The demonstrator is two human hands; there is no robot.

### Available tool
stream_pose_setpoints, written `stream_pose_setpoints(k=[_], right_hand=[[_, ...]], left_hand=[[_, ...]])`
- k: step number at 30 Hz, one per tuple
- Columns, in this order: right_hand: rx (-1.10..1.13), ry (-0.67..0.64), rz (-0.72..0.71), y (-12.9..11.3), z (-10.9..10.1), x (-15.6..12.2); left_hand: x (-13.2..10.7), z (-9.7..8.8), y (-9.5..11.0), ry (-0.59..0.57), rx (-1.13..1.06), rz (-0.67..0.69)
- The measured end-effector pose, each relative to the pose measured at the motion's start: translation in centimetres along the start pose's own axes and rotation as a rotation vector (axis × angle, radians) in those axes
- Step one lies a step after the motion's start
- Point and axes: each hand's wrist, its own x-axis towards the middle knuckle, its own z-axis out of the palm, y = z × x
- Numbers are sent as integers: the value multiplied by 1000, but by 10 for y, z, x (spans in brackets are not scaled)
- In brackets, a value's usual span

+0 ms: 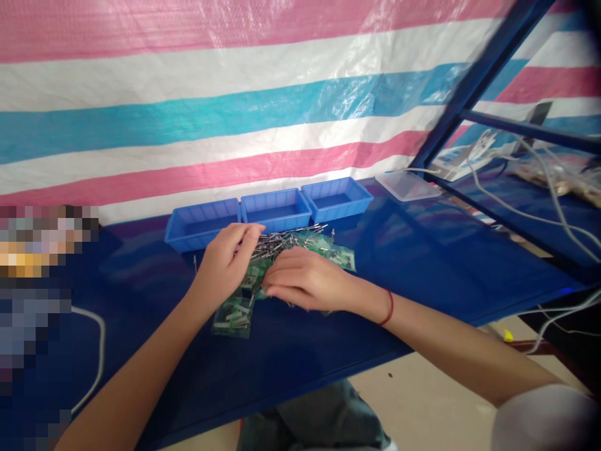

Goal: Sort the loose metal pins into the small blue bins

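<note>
Slim silvery metal rods, heaped loosely among see-through green packets of pale slender pieces, on a blue table before three blue bins, left hand half-curled at the heap's left edge, right hand curled over it, any hold in either impossible to tell

No text, label, brand, number or sign can be read in the frame. On the green packets at the centre, any print is too small and blurred to be made out. On the blue bins just above them, no characters can be discerned. At the right edge, any marking on the clear bag is lost in blur, and at the left edge legibility is prevented by pixelation.
</note>
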Motion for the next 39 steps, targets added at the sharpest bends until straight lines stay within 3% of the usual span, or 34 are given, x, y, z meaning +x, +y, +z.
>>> stream_pose_setpoints(k=[4, 6, 9, 13, 15, 19, 22, 25, 27, 29, 31, 33, 36, 39], right_hand=[[268, 291, 324, 14, -7, 16], [407, 364, 450, 21, -6, 22], [678, 383, 551, 27, 1, 26], [901, 366, 569, 27, 8, 23], [818, 405, 536, 24, 8, 18], [309, 533, 307, 16, 1, 7], [75, 536, 99, 13, -4, 1], [-31, 517, 26, 13, -4, 1], [-82, 536, 76, 12, -2, 2], [-89, 581, 164, 11, -1, 4], [-61, 608, 238, 12, 0, 5], [-36, 596, 275, 15, 0, 5], [-29, 542, 285, 21, -3, 4], [-37, 427, 257, 25, -6, 2]], left_hand=[[-2, 2, 1, -53, -300, -167], [-3, 7, -1, -114, -391, -225], [-5, 15, -5, -95, -467, -313], [-5, 23, -10, -24, -531, -334], [-4, 24, -9, -34, -561, -335], [-1, 17, -3, -38, -677, -444], [-2, 10, 4, -160, -723, -512], [-5, 7, 9, -238, -698, -435], [-2, 4, 5, -146, -646, -387], [4, -4, -6, 26, -503, -338], [13, -17, -22, 292, -237, -248], [20, -30, -40, 424, 126, -186], [22, -40, -62, 270, 501, -110], [20, -38, -65, 195, 639, -51]])
